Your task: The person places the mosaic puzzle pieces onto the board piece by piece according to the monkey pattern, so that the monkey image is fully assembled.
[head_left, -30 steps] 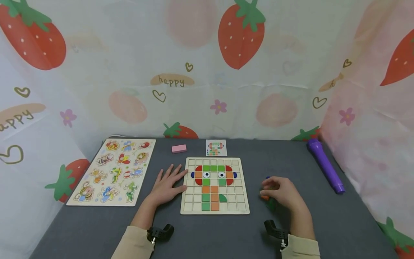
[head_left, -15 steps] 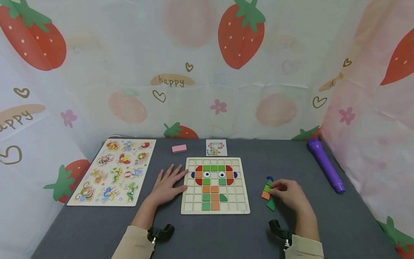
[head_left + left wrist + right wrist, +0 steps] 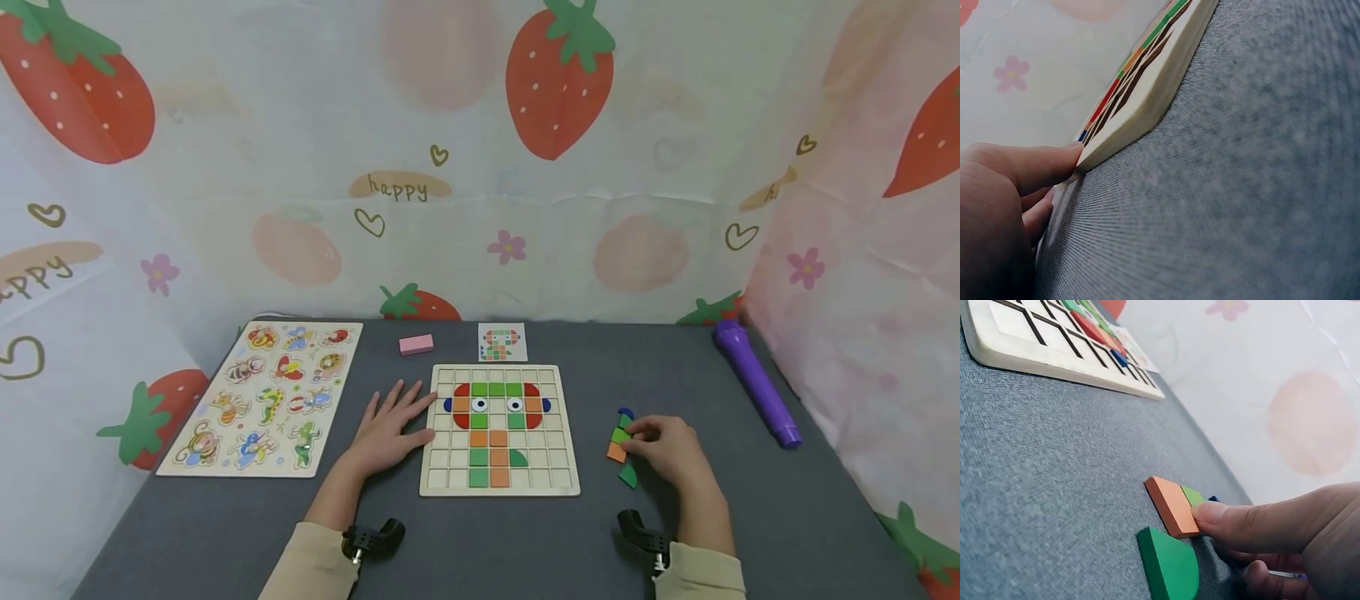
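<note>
My left hand (image 3: pixel 386 433) lies with spread fingers beside the pale wooden grid board (image 3: pixel 442 458), its thumb and index fingertip against the board's left edge. Coloured tiles on the board form a figure with two eye pieces. Right of the board, my right hand (image 3: pixel 667 450) has bent fingers at a short row of loose tiles. Its thumb touches an orange square tile (image 3: pixel 1172 505) beside a light green tile (image 3: pixel 1192 494); whether the fingers pinch one is hidden. A blue piece (image 3: pixel 626 412) lies behind the row, and a green quarter-round tile (image 3: pixel 1169 565) in front.
A picture card (image 3: pixel 502 342) lies behind the board, with a pink block (image 3: pixel 416 344) to its left. An animal puzzle board (image 3: pixel 262 400) covers the table's left side. At the right lies a purple cylinder (image 3: pixel 756 385). A printed cloth (image 3: pixel 540 275) hangs behind.
My right hand has drawn back to the right from above the loose tiles, uncovering them, then shifted slightly left with its thumb at the orange tile. My left hand stays put.
</note>
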A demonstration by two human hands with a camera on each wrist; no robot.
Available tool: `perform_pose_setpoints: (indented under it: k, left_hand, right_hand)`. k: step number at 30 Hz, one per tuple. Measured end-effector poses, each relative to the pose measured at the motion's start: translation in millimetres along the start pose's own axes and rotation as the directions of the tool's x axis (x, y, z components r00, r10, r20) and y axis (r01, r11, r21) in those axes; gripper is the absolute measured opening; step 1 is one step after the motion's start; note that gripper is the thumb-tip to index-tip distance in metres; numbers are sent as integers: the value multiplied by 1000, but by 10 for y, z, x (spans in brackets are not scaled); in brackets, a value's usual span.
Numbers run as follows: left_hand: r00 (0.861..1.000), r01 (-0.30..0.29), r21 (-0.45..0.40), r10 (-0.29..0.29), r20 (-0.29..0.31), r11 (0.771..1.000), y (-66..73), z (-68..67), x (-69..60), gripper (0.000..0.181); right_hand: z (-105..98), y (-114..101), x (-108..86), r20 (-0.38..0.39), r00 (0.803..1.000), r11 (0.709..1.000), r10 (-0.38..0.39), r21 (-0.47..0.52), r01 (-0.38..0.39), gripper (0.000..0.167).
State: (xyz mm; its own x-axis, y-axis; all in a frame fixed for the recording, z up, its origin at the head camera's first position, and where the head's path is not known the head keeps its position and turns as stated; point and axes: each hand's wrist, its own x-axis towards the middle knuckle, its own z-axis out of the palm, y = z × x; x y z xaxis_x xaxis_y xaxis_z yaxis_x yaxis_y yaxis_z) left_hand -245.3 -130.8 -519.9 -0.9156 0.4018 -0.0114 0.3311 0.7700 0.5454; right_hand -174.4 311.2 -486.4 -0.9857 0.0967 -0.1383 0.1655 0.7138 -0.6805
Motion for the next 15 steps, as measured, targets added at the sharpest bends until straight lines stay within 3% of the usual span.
perform_pose_setpoints:
  k: [15]
  left_hand:
    - [1000,-10,-4,10,-10,1000,-5,7,-8,67]
  right_hand:
    - [40,-37,26,-2,1000,1000,-12,-5,12,23]
